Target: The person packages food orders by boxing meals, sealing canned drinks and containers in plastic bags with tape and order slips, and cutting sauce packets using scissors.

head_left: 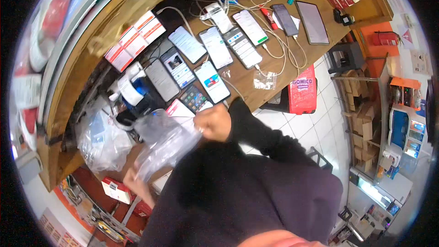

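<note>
A crumpled clear plastic bag (167, 144) stretches between my two hands over the near part of the wooden table (247, 84). My right hand (212, 122), in a black sleeve, is closed in a fist on the bag's right edge. Lower left, my left hand (138, 185) is somewhat blurred, its fingers closed at the bag's lower end. Just beyond my right hand lie a phone with app icons (195, 99) and a phone with a bright screen (211, 82). A red and white card (179, 110) lies partly under the bag.
More lit phones (216, 48), white cables (286, 55) and a tablet (312, 23) lie farther along the table. Red and white boxes (135, 41) stand at the upper left, a full plastic bag (103, 137) at the left. A red stool (302, 92) stands beyond the table's edge.
</note>
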The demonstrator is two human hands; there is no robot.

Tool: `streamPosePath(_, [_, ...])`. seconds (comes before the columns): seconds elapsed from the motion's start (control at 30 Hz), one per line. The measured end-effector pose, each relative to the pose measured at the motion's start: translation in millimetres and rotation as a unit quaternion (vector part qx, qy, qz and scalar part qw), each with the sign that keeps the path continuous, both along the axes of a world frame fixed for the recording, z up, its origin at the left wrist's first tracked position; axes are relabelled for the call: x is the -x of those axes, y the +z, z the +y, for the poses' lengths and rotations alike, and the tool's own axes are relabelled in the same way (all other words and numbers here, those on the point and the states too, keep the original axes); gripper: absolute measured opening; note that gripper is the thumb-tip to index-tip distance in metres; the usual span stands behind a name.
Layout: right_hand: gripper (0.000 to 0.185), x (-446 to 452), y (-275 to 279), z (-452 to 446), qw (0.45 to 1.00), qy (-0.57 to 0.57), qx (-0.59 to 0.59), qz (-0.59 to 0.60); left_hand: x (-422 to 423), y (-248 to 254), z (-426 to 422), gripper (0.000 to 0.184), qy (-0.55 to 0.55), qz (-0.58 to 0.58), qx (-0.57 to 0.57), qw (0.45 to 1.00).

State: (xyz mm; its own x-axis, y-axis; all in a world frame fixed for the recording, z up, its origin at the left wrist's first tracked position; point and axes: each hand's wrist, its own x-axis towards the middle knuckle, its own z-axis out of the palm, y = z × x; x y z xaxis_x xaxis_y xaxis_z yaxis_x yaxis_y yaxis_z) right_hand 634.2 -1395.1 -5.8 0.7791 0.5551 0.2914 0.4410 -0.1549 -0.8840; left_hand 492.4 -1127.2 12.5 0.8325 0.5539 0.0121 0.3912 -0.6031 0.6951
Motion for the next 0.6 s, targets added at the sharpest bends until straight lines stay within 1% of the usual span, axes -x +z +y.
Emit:
streamPosePath(0.03, [0.005,-6,13,-7,1.000,-0.003,-0.013,-0.005,-1,13,-2,0.030,0.001,0.006,-0.047,0.999])
streamPosePath(0.07, [0.003,-15,12,-17,1.000,-0.013,-0.022,-0.010,-2,27,-4,0.033,0.003,0.012,-0.094,0.995])
streamPosePath(0.1, [0.002,-23,13,-26,0.998,-0.037,-0.041,0.009,-3,35,-2,0.037,-0.007,0.013,-0.151,0.988])
streamPosePath(0.13, [0.002,-29,14,-35,0.996,-0.062,-0.062,0.029,-3,41,4,0.039,0.047,-0.049,-0.096,0.993])
streamPosePath(0.17, [0.002,-34,14,-47,0.992,-0.087,-0.083,0.048,-4,51,10,0.039,0.082,-0.061,-0.046,0.994])
streamPosePath(0.2, [0.007,-52,11,-77,0.983,0.017,-0.063,0.169,-4,61,17,0.039,0.118,-0.076,0.003,0.990])
streamPosePath(0.23, [0.014,-50,16,-80,0.993,0.025,-0.047,0.109,9,64,41,0.028,0.094,-0.057,0.045,0.993])
streamPosePath(0.27, [0.015,-53,19,-84,0.992,0.049,-0.046,0.106,23,67,64,0.017,0.071,-0.036,0.086,0.993])
streamPosePath(0.3, [0.016,-54,20,-86,0.990,0.074,-0.045,0.107,12,66,59,0.012,0.090,-0.024,-0.050,0.994])
streamPosePath(0.33, [0.017,-53,7,-75,0.982,0.087,-0.137,0.094,-8,63,46,0.012,0.105,-0.010,-0.185,0.977])
streamPosePath(0.37, [0.021,-58,5,-68,0.967,0.148,-0.149,0.147,-30,57,31,0.018,0.117,0.002,-0.314,0.942])
streamPosePath(0.43, [0.024,-61,-10,-40,0.950,0.202,-0.148,0.185,-79,40,-7,0.044,0.003,-0.083,-0.205,0.975])
streamPosePath(0.47, [0.023,-56,-20,-15,0.958,0.209,-0.131,0.149,-73,22,6,0.047,-0.162,-0.001,-0.202,0.966])
streamPosePath(0.5, [0.025,-49,-26,4,0.963,0.216,-0.113,0.112,-65,-5,22,0.050,-0.322,0.081,-0.192,0.924])
streamPosePath(0.53, [0.026,-48,-21,10,0.972,0.207,-0.035,0.102,-59,-26,24,0.047,-0.220,0.096,-0.138,0.961])
streamPosePath(0.57, [0.031,-48,-9,15,0.976,0.196,0.043,0.090,-56,-46,25,0.043,-0.115,0.109,-0.081,0.984])
streamPosePath(0.6, [0.037,-49,1,19,0.973,0.183,0.122,0.077,-55,-55,27,0.040,-0.009,0.118,-0.022,0.993])
